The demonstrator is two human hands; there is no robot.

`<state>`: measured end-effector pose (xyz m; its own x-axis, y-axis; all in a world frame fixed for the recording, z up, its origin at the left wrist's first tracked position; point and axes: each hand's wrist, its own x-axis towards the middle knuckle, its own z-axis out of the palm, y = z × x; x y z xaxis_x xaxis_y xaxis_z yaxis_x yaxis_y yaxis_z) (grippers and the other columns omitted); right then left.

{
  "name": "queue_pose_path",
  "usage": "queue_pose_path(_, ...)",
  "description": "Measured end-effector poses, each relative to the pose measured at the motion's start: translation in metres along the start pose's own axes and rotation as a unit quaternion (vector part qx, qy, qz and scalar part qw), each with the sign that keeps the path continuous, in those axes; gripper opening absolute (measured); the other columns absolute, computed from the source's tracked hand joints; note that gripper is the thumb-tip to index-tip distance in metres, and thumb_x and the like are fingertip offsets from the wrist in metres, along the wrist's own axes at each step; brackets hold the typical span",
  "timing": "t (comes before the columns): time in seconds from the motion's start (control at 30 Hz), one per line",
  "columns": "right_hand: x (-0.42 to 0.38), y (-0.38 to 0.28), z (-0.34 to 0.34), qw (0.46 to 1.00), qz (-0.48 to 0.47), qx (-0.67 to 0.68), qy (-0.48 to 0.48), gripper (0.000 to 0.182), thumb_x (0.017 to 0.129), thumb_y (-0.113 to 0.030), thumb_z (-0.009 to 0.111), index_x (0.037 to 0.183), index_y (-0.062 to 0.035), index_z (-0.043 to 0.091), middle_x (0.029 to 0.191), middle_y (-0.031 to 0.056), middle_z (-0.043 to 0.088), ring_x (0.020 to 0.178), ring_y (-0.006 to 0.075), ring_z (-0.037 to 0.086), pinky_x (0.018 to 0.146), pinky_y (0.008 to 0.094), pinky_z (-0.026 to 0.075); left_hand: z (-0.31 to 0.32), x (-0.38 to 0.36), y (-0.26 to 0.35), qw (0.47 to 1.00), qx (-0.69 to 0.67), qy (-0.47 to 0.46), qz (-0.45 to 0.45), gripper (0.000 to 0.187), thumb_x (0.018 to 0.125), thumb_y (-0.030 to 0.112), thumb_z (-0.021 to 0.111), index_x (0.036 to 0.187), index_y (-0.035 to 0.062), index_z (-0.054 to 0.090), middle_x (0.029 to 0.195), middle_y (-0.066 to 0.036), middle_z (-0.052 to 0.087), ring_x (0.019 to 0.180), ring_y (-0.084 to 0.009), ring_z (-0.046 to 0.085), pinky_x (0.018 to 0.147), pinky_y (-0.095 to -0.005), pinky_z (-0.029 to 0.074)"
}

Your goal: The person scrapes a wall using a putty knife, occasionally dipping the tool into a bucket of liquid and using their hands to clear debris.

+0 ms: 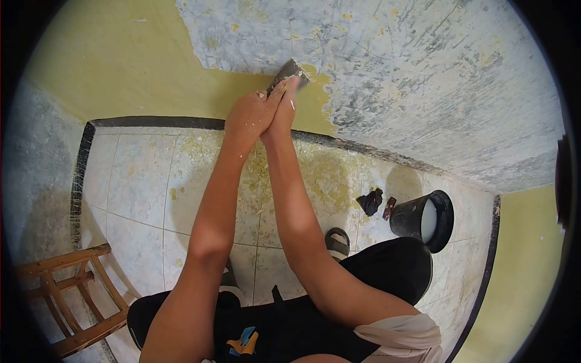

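Note:
Both my hands are stretched out to the wall and pressed together on one tool. My left hand point(249, 117) wraps the handle of a metal scraper point(290, 71), and my right hand point(284, 109) lies against it with fingers extended along the blade. The blade's edge rests on the wall where yellow paint point(151, 66) meets the scraped grey plaster point(411, 66). Paint flecks stick to both hands.
Below lies a tiled floor point(145, 181) littered with yellow paint flakes. A black bucket point(423, 219) with white liquid stands at the right, a dark rag point(370, 201) beside it. A wooden chair frame point(72, 290) is at the lower left. My sandalled foot point(338, 242) shows.

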<state>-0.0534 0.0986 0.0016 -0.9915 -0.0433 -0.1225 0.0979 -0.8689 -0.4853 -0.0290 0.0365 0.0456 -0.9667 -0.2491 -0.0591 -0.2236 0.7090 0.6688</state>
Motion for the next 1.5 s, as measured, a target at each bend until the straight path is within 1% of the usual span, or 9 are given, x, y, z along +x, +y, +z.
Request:
queue_pose_path(0.13, -0.008, -0.001, 0.018, 0.997, 0.044, 0.041, 0.044, 0.049, 0.103, -0.065, 0.049, 0.093, -0.0168, 0.050, 0.076, -0.0001, 0.051, 0.072, 0.0160, 0.056, 0.067, 0.0333, 0.051, -0.028, -0.004, 0.017, 0.997, 0.080, -0.003, -0.023, 0.082, 0.093, 0.077, 0.043, 0.102, 0.0019, 0.075, 0.104, -0.028, 0.073, 0.102, -0.0463, 0.069, 0.089, -0.0505, 0.054)
queue_pose_path(0.4, -0.001, 0.026, 0.038, 0.957, 0.074, 0.241, -0.140, 0.048, 0.102, -0.071, 0.041, 0.097, -0.0247, 0.054, 0.087, 0.0012, 0.060, 0.088, 0.0181, 0.059, 0.086, 0.0373, 0.051, -0.088, -0.007, 0.039, 0.977, 0.213, -0.008, 0.023, 0.082, 0.090, 0.079, 0.046, 0.103, 0.0048, 0.077, 0.103, -0.021, 0.075, 0.101, -0.0403, 0.071, 0.088, -0.0484, 0.056)
queue_pose_path(0.57, 0.003, 0.020, 0.042, 0.960, 0.088, 0.236, -0.125, 0.054, 0.102, -0.073, 0.036, 0.097, -0.0232, 0.056, 0.094, 0.0007, 0.062, 0.094, 0.0184, 0.059, 0.091, 0.0375, 0.050, -0.085, 0.001, 0.050, 0.965, 0.262, -0.016, 0.021, 0.081, 0.089, 0.080, 0.048, 0.105, 0.0068, 0.078, 0.105, -0.020, 0.075, 0.102, -0.0377, 0.072, 0.087, -0.0474, 0.057)
queue_pose_path(0.73, 0.017, -0.001, 0.015, 0.974, 0.037, 0.186, -0.122, 0.068, 0.098, -0.079, 0.035, 0.100, -0.0154, 0.058, 0.101, 0.0024, 0.063, 0.097, 0.0193, 0.060, 0.097, 0.0395, 0.049, -0.056, 0.007, 0.061, 0.960, 0.256, 0.003, 0.116, 0.076, 0.092, 0.075, 0.047, 0.098, 0.0063, 0.078, 0.099, -0.022, 0.075, 0.097, -0.0404, 0.072, 0.085, -0.0508, 0.057)
queue_pose_path(0.97, -0.015, 0.007, 0.055, 0.951, 0.135, 0.239, -0.145, 0.073, 0.095, -0.083, 0.035, 0.086, -0.0133, 0.057, 0.090, -0.0013, 0.062, 0.093, 0.0172, 0.060, 0.090, 0.0352, 0.049, -0.089, -0.010, 0.063, 0.949, 0.312, 0.010, 0.051, 0.075, 0.092, 0.073, 0.048, 0.102, 0.0059, 0.079, 0.101, -0.019, 0.076, 0.098, -0.0390, 0.073, 0.084, -0.0484, 0.058)
queue_pose_path(1.17, -0.005, 0.011, 0.048, 0.954, 0.149, 0.240, -0.099, 0.063, 0.097, -0.079, 0.039, 0.086, -0.0188, 0.055, 0.086, -0.0029, 0.059, 0.089, 0.0157, 0.059, 0.088, 0.0345, 0.050, -0.089, -0.012, 0.064, 0.949, 0.316, -0.006, 0.013, 0.071, 0.094, 0.072, 0.047, 0.104, 0.0096, 0.080, 0.107, -0.018, 0.076, 0.104, -0.0384, 0.072, 0.087, -0.0482, 0.058)
queue_pose_path(1.3, 0.001, 0.005, 0.033, 0.954, 0.097, 0.261, -0.112, 0.058, 0.098, -0.076, 0.041, 0.087, -0.0212, 0.055, 0.085, -0.0036, 0.058, 0.086, 0.0151, 0.058, 0.086, 0.0344, 0.051, -0.067, -0.002, 0.062, 0.955, 0.292, 0.003, 0.062, 0.072, 0.095, 0.072, 0.044, 0.102, 0.0083, 0.078, 0.102, -0.020, 0.076, 0.100, -0.0404, 0.072, 0.087, -0.0501, 0.057)
queue_pose_path(1.4, -0.005, -0.002, 0.028, 0.962, 0.098, 0.254, -0.035, 0.058, 0.099, -0.076, 0.041, 0.084, -0.0211, 0.055, 0.082, -0.0036, 0.057, 0.084, 0.0153, 0.057, 0.083, 0.0346, 0.051, -0.057, -0.006, 0.061, 0.957, 0.283, -0.010, 0.068, 0.070, 0.096, 0.069, 0.046, 0.102, 0.0077, 0.078, 0.101, -0.021, 0.075, 0.099, -0.0412, 0.072, 0.086, -0.0494, 0.057)
queue_pose_path(1.5, -0.004, -0.002, 0.028, 0.947, 0.115, 0.281, -0.102, 0.060, 0.099, -0.076, 0.041, 0.077, -0.0208, 0.053, 0.077, -0.0024, 0.055, 0.082, 0.0158, 0.056, 0.081, 0.0339, 0.050, -0.057, 0.004, 0.042, 0.949, 0.292, 0.007, 0.122, 0.071, 0.097, 0.067, 0.047, 0.101, 0.0039, 0.078, 0.097, -0.023, 0.075, 0.097, -0.0435, 0.071, 0.085, -0.0496, 0.057)
